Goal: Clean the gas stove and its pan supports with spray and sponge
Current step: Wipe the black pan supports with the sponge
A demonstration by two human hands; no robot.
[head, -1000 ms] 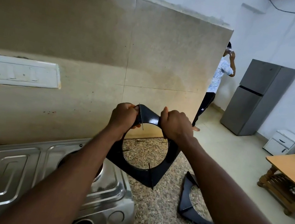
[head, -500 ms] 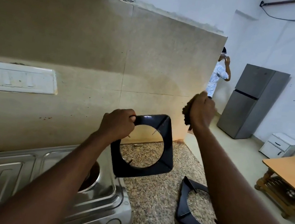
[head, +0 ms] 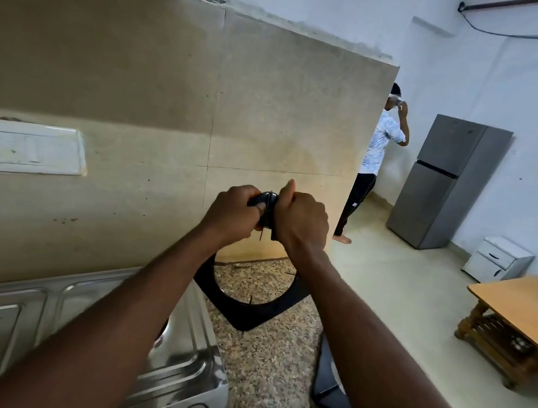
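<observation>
Black square metal pan support point(head: 244, 318), top corner gripped by curled left hand point(head: 230, 212) and right hand point(head: 301, 224); risk: scrubbing force loosens grip, dropping it onto speckled granite counter point(head: 271, 377).

Both bare arms reach out in front, side by side. The left hand point(head: 230, 210) and the right hand point(head: 301, 222) are held up and very close together. The fingers point(head: 315, 210) of both hands are curled tight round the top corner of the black pan support point(head: 241, 316). The right thumb point(head: 288, 189) sticks straight up.
</observation>
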